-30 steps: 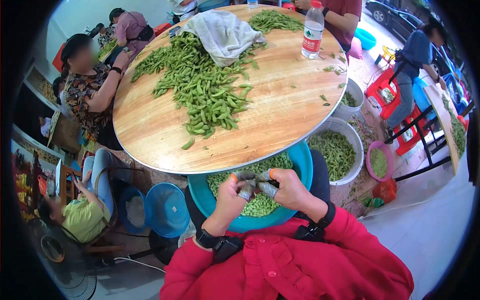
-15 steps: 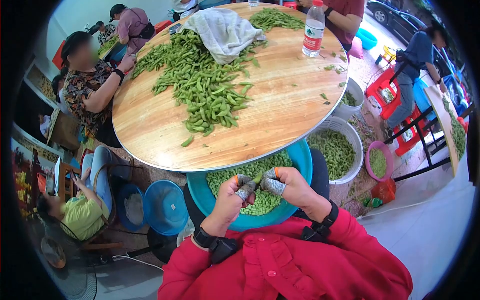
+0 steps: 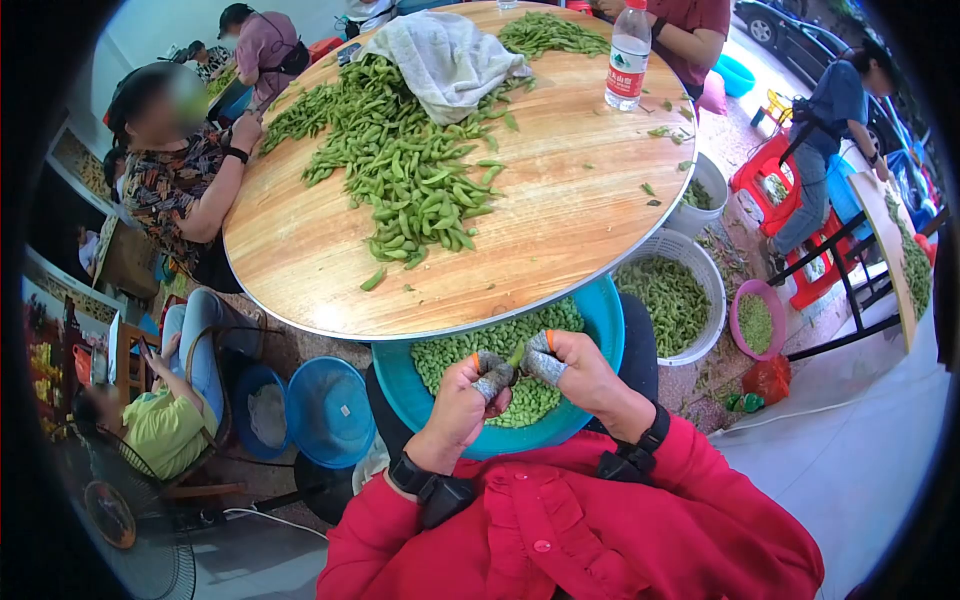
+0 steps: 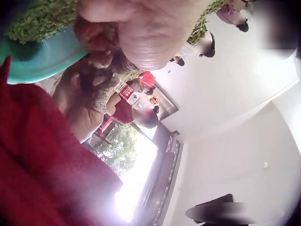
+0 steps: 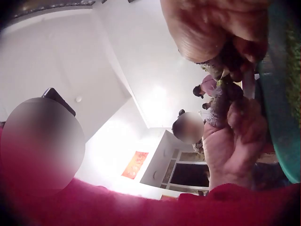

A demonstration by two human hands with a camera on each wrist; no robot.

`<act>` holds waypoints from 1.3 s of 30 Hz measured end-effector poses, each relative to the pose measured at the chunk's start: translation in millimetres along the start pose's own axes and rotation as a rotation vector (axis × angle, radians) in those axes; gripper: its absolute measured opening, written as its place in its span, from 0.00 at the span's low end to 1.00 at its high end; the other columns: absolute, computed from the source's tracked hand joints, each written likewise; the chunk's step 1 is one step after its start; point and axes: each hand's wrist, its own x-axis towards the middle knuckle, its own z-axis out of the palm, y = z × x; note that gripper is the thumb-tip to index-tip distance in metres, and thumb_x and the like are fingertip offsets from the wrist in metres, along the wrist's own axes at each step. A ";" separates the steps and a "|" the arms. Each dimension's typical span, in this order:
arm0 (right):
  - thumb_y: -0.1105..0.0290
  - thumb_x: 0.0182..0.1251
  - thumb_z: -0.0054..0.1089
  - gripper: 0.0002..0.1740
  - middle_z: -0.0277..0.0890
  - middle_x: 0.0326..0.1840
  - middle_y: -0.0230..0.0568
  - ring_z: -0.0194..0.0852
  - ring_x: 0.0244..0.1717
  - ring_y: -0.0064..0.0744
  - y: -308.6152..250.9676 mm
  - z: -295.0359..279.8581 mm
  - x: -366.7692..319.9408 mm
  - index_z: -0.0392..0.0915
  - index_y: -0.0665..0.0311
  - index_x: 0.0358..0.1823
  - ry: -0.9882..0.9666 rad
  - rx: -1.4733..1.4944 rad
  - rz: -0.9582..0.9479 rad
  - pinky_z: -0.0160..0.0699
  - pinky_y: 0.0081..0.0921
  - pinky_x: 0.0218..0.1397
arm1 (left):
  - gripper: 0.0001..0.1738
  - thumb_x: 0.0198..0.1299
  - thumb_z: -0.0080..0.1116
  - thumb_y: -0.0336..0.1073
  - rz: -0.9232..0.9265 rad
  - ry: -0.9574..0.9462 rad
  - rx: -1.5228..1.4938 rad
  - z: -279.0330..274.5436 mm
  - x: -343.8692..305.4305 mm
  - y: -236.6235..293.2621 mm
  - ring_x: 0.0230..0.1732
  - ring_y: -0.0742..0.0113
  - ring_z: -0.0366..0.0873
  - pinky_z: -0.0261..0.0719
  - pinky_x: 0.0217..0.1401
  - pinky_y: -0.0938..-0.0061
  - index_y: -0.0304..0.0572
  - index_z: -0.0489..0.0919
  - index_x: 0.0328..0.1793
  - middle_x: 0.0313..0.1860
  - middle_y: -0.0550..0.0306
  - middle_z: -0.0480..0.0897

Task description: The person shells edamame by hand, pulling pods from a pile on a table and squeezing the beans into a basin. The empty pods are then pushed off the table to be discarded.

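Over a teal basin (image 3: 398,392) of shelled green soybeans (image 3: 530,402), my two hands meet with a green soybean pod (image 3: 516,354) between their fingertips. My left hand (image 3: 458,403) pinches one side of the pod, and my right hand (image 3: 592,378) grips the other side. Grey, orange-edged coverings wrap some fingers of both hands. In the right wrist view a small greenish bit of the pod (image 5: 220,82) shows between the dark fingertips. The curled fingers hide most of it.
The round wooden table (image 3: 300,250) bears heaped pods (image 3: 420,200), a grey cloth (image 3: 440,65) and a water bottle (image 3: 627,58). On the right stand a white basket (image 3: 715,330) of pods and a pink basin (image 3: 742,340). Blue tubs (image 3: 330,420) sit at left. Several people work around.
The hands were bunched closely together a second ago; since then they have shifted slightly and a pod has come into sight between them. The seated person at left leans closer to the table.
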 end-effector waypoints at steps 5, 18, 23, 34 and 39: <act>0.71 0.61 0.50 0.05 0.69 0.26 0.22 0.60 0.29 0.11 7.8 0.0 2.8 0.73 0.66 0.31 -0.015 -0.007 0.027 0.62 0.14 0.32 | 0.05 0.53 0.53 0.28 0.402 0.140 0.750 -2.5 6.2 -15.8 0.18 0.66 0.70 0.66 0.19 0.72 0.37 0.71 0.35 0.17 0.54 0.71; 0.71 0.59 0.52 0.06 0.68 0.26 0.24 0.59 0.28 0.14 12.1 2.3 2.9 0.71 0.67 0.32 -0.109 0.154 -0.199 0.63 0.15 0.32 | 0.07 0.52 0.52 0.29 0.753 0.133 0.967 -4.7 4.5 -5.8 0.19 0.60 0.73 0.69 0.22 0.72 0.35 0.73 0.37 0.19 0.51 0.74; 0.71 0.59 0.52 0.06 0.68 0.23 0.28 0.60 0.27 0.16 13.8 0.6 4.9 0.71 0.68 0.30 -0.099 0.012 -0.223 0.64 0.18 0.31 | 0.06 0.56 0.49 0.30 0.395 0.055 0.631 -8.2 3.4 2.3 0.18 0.74 0.67 0.65 0.21 0.77 0.34 0.72 0.36 0.17 0.58 0.72; 0.75 0.49 0.55 0.04 0.68 0.23 0.52 0.67 0.24 0.49 24.6 13.8 10.6 0.71 0.68 0.26 -0.026 -0.565 -0.223 0.66 0.34 0.28 | 0.08 0.47 0.46 0.24 0.075 0.121 0.500 -39.9 21.4 -44.3 0.23 0.70 0.71 0.67 0.25 0.73 0.35 0.71 0.36 0.22 0.50 0.74; 0.72 0.53 0.54 0.07 0.75 0.30 0.49 0.73 0.32 0.49 20.4 -43.5 3.7 0.77 0.62 0.33 0.249 -0.712 -0.199 0.72 0.33 0.34 | 0.09 0.52 0.44 0.24 0.281 0.126 1.100 -39.8 4.2 -9.3 0.23 0.68 0.70 0.68 0.27 0.73 0.37 0.74 0.39 0.21 0.54 0.74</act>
